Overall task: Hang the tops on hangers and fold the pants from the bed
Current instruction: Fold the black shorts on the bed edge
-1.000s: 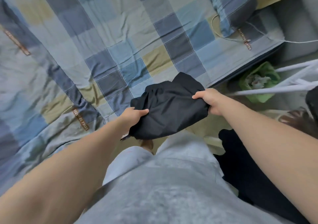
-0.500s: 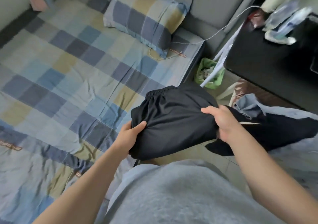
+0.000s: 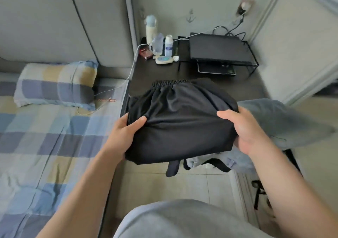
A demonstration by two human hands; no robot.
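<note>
A folded pair of black pants (image 3: 179,120) with an elastic waistband at the far edge is held in the air between the bed and the black side table. My left hand (image 3: 124,131) grips its left edge, thumb on top. My right hand (image 3: 241,128) grips its right edge, thumb on top. Below and to the right of the pants lies a pile of grey-blue and black clothes (image 3: 285,124). The checked bed sheet (image 3: 36,146) at the left has no garments on the visible part.
A black side table (image 3: 157,77) behind the pants carries bottles (image 3: 151,29), a cup and a black device on a wire rack (image 3: 219,49). A checked pillow (image 3: 56,84) lies at the bed's head. A white cable runs from table to bed. Tiled floor (image 3: 164,186) lies below.
The view has turned from the bed toward the side table. Both hands have carried the folded black pants to the right, away from the bed, keeping the same grip.
</note>
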